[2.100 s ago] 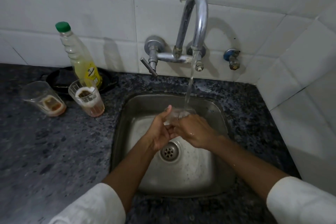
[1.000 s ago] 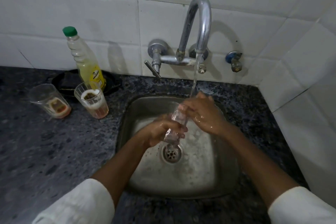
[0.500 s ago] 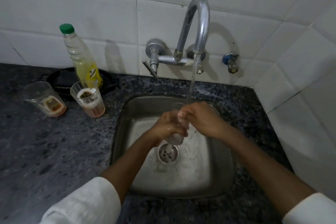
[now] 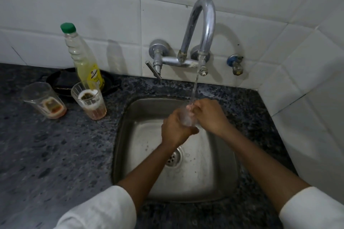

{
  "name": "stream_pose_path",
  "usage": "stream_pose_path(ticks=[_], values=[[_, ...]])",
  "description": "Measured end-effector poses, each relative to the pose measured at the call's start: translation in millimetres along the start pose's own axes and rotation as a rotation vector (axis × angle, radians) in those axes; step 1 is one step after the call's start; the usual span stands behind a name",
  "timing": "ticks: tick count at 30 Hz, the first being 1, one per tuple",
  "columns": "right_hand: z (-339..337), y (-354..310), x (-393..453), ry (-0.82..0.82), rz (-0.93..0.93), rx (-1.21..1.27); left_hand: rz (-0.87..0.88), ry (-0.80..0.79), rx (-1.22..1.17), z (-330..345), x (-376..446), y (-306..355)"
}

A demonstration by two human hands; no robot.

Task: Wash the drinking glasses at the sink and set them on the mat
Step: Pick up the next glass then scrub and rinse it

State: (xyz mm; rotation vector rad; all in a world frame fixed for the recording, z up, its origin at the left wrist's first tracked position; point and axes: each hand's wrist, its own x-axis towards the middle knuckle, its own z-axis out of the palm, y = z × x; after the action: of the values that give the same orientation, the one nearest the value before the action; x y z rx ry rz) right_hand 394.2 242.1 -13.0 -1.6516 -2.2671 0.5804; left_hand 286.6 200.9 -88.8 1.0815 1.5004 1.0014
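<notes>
Over the steel sink [image 4: 227, 178] I hold a clear drinking glass [image 4: 187, 118] under the running water from the tap [image 4: 203, 24]. My left hand [image 4: 176, 130] grips the lower part of the glass. My right hand [image 4: 208, 115] curls round its upper part at the rim, where the stream lands. Most of the glass is hidden by my fingers. Two dirty glasses stand on the counter to the left: one with foam and reddish liquid [image 4: 89, 102], one with brown residue [image 4: 43, 101].
A dish-soap bottle [image 4: 84, 61] with a green cap stands behind the dirty glasses, on a black tray [image 4: 61, 82] by the tiled wall. A small valve [image 4: 235, 64] sticks out right of the tap. Dark speckled counter [image 4: 55, 154] surrounds the sink.
Both hands stay on the glass under the stream, turning and rubbing it. The glass has gone from tilted toward the drain to nearly upright, with its rim up at the stream.
</notes>
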Motion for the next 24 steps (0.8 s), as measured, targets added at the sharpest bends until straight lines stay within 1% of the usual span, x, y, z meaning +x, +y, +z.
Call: stream_pose_path(ticks=[1, 2, 5, 6, 7, 8, 10, 11, 12, 13, 14, 16, 17, 18, 19, 20, 21, 22, 23, 24], values=[[-0.1, 1.3, 0.7, 0.021, 0.003, 0.003, 0.036, -0.019, -0.025, 2.9, 1.0, -3.3], [-4.1, 1.3, -0.8, 0.032, -0.027, 0.026, 0.032, -0.114, -0.093, -1.0, 0.9, -2.4], [-20.7, 5.3, -7.5, -0.026, -0.245, 0.186, -0.086, -0.572, -0.320, -32.4, 10.4, -0.1], [-22.6, 5.7, -8.5, -0.048, -0.293, 0.201, -0.127, -0.684, -0.375, -37.8, 12.9, -0.1], [-21.7, 6.0, -8.0, -0.055, -0.289, 0.170, -0.145, -0.688, -0.372, -36.8, 13.7, 0.1], [-17.2, 7.4, -5.1, -0.049, -0.245, 0.094, -0.134, -0.592, -0.316, -30.1, 13.1, 0.0], [-8.2, 5.1, 1.1, -0.022, -0.121, -0.047, -0.077, -0.219, -0.101, -11.0, 6.9, 2.5], [-5.0, 4.3, 2.5, 0.004, -0.078, -0.042, -0.053, -0.071, -0.017, -3.1, 3.7, 0.9], [-2.6, 4.7, 3.1, 0.027, -0.069, 0.002, -0.035, -0.011, -0.001, 0.2, -0.3, -0.2], [-3.1, 4.6, 2.5, 0.039, -0.087, 0.061, -0.034, -0.047, -0.044, -2.0, -3.2, 0.6], [-5.8, 5.2, 1.1, 0.030, -0.127, 0.127, -0.052, -0.174, -0.131, -9.9, -3.9, 1.7], [-11.8, 7.0, -1.3, -0.025, -0.243, 0.256, -0.106, -0.516, -0.343, -34.3, 1.7, 4.6], [-13.2, 5.8, -2.6, -0.039, -0.283, 0.282, -0.124, -0.639, -0.417, -42.3, 6.1, 3.0], [-12.2, 5.2, -2.1, -0.036, -0.291, 0.261, -0.139, -0.672, -0.424, -43.9, 8.5, 2.2], [-9.4, 5.7, 0.6, -0.022, -0.274, 0.197, -0.130, -0.594, -0.367, -37.9, 10.2, 1.4], [-6.5, 5.4, 4.3, -0.008, -0.234, 0.104, -0.091, -0.422, -0.235, -28.8, 10.4, 3.2], [-4.4, 2.6, 7.9, 0.002, -0.178, 0.024, -0.039, -0.215, -0.074, -19.0, 11.4, 4.2], [-3.0, -0.5, 10.1, 0.014, -0.122, -0.015, -0.006, -0.049, 0.037, -11.0, 10.3, 4.4], [-2.5, -2.2, 11.8, 0.030, -0.096, -0.020, 0.030, 0.039, 0.060, -6.0, 8.4, 2.6], [-3.8, -3.6, 12.7, 0.042, -0.098, 0.001, 0.031, -0.010, -0.005, -5.5, 7.1, 1.1]])
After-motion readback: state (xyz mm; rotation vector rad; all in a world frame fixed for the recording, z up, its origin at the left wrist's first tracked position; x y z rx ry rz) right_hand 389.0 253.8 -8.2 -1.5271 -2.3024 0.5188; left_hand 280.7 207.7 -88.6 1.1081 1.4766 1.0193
